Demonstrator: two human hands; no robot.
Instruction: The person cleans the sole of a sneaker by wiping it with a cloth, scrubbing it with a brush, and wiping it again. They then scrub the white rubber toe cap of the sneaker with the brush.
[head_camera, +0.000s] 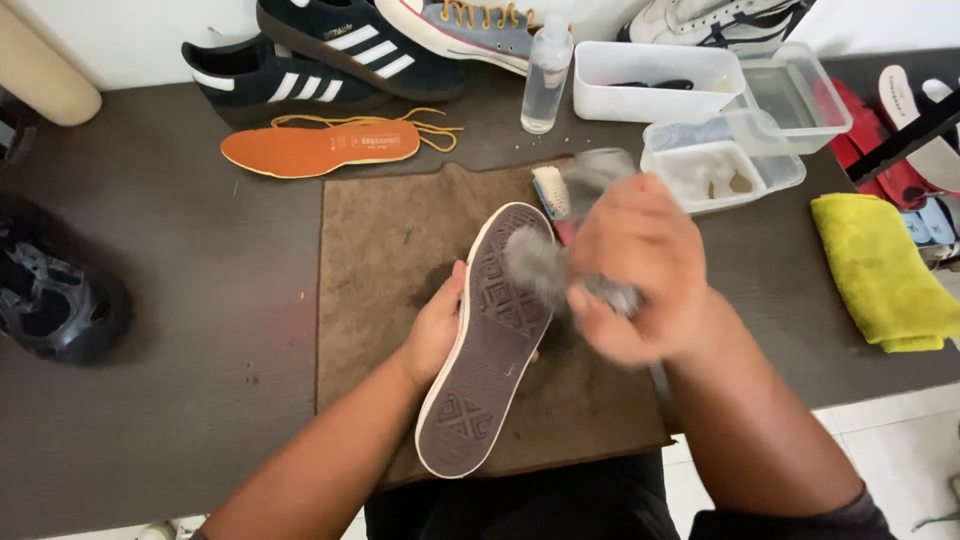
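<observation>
My left hand (437, 325) grips a sneaker (488, 340) from its left side, sole up, brown tread with a white rim, over a brown towel (390, 240). My right hand (640, 270) is closed around a grey cloth (535, 265), blurred by motion, pressed against the toe end of the sole. A small brush (550, 192) with pale bristles lies on the towel just behind the toe, partly hidden by my right hand.
An orange insole (320, 148) with yellow laces lies behind the towel. Dark striped shoes (290, 70), a clear spray bottle (545, 75), clear plastic tubs (720, 150), a yellow cloth (885, 270) at right, a black shoe (55, 300) at left.
</observation>
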